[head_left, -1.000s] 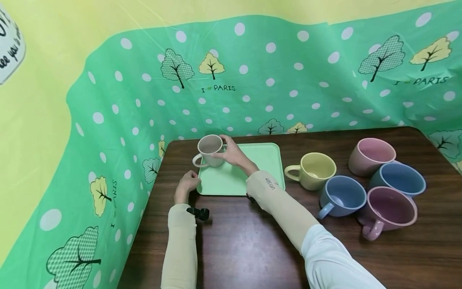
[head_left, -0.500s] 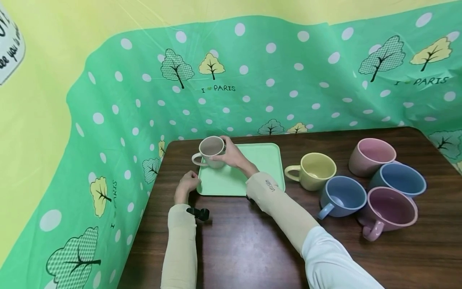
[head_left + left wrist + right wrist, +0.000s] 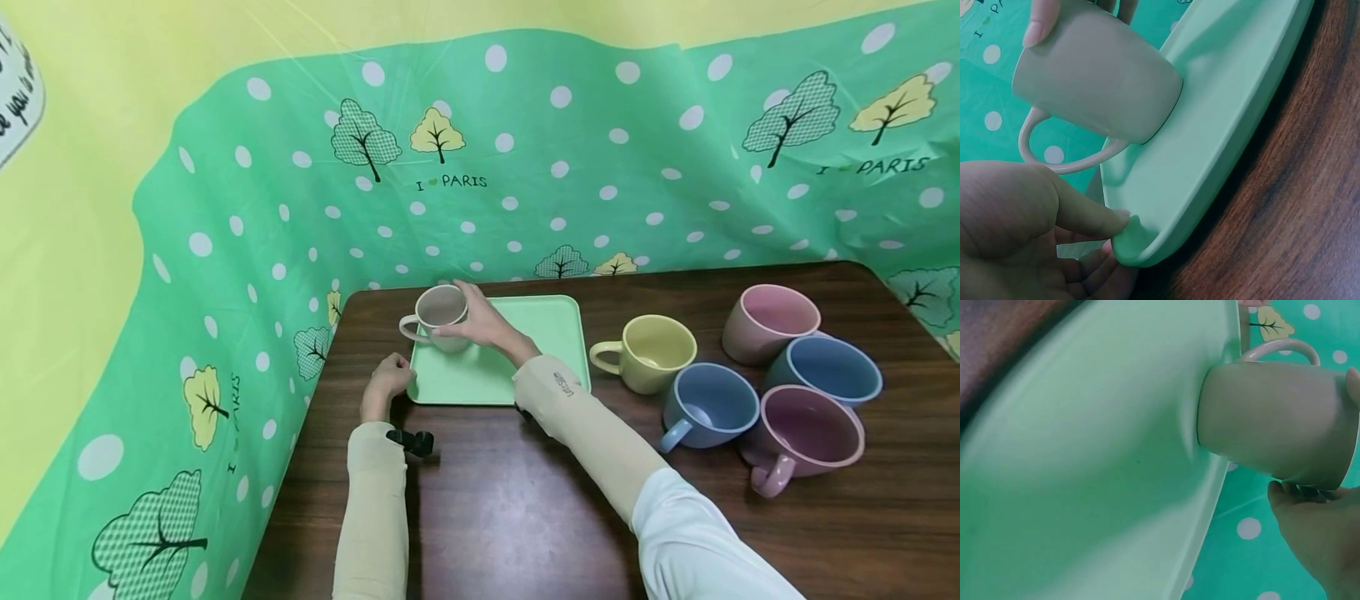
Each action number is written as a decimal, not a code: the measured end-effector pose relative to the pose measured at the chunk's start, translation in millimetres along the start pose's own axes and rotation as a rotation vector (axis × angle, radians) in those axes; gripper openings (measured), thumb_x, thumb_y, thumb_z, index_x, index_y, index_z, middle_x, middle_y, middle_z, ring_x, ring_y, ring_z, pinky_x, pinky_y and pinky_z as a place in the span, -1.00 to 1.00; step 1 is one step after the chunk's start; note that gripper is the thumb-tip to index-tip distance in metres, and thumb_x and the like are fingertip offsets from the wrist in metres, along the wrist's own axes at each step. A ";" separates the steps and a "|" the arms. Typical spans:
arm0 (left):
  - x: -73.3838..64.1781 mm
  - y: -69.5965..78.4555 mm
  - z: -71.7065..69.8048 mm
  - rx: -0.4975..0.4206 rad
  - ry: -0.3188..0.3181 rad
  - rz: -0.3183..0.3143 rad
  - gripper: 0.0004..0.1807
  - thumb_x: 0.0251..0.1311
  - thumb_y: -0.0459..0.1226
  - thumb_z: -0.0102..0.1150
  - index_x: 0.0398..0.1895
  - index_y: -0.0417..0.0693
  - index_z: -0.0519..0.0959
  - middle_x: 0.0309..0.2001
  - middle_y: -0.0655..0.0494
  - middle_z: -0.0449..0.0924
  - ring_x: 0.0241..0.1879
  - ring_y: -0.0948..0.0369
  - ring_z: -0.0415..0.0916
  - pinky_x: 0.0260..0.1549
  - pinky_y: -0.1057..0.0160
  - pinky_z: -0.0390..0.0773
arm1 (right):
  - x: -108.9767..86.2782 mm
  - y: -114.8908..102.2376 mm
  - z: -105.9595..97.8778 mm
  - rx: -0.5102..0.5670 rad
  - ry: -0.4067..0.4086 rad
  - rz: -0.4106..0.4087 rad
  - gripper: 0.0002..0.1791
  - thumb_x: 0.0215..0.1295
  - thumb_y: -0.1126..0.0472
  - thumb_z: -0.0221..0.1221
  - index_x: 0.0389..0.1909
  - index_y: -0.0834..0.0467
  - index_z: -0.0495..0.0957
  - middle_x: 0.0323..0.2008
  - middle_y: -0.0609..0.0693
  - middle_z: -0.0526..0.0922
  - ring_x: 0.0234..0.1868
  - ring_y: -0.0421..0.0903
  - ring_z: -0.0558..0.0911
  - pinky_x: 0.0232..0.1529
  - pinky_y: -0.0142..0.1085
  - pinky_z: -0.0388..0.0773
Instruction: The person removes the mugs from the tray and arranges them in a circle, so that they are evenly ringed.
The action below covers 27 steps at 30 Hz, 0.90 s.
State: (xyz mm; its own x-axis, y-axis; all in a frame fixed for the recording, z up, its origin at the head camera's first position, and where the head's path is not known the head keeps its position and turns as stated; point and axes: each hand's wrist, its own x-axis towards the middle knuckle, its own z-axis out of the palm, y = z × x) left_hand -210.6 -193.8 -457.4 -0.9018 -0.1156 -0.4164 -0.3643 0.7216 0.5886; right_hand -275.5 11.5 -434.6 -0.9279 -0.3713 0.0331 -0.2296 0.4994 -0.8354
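A grey-beige mug stands upright at the back left of a light green tray, its handle pointing left. My right hand grips this mug from the right, near the rim. The right wrist view shows the mug's base right at the tray surface. At the tray's front left corner, my left hand pinches the edge. In the left wrist view the thumb lies over the rim and the other fingers are partly hidden below it.
To the tray's right stand a yellow mug, a blue mug, a purple mug, a second blue mug and a pink mug, close together on the dark wooden table. A patterned green cloth hangs behind.
The right hand has shifted the grey-beige mug slightly right and toward the front, down onto the tray's back left. The left hand keeps its place at the tray corner.
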 end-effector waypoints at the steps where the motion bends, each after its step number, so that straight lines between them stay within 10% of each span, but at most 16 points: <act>1: -0.1 0.1 0.0 -0.001 0.000 0.000 -0.82 0.21 -0.29 -0.13 -0.16 -0.15 0.37 -0.18 -0.08 0.39 -0.21 0.04 0.35 -0.31 0.20 0.32 | 0.9 -0.4 -0.6 -0.005 -0.014 0.005 0.17 -0.03 -0.14 0.40 0.48 0.13 -0.08 0.41 0.15 0.10 0.30 0.09 0.31 0.24 0.01 0.33; 27: -2.6 -0.6 2.4 -0.004 0.014 0.003 -0.86 0.28 -0.27 -0.12 -0.19 -0.14 0.37 -0.21 -0.07 0.37 -0.24 0.05 0.33 -0.31 0.20 0.31 | -14.2 -15.0 -21.5 -0.275 -0.054 0.015 0.10 -0.16 -0.25 0.40 0.36 0.23 0.19 0.21 0.16 0.38 0.17 0.07 0.41 0.03 -0.08 0.50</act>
State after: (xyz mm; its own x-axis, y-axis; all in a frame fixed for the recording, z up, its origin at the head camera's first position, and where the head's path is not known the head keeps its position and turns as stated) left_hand -207.5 -192.3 -458.3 -0.9061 -0.1228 -0.4049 -0.3625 0.7192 0.5928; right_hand -265.1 26.1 -410.8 -0.9166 -0.3995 -0.0132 -0.2940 0.6962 -0.6549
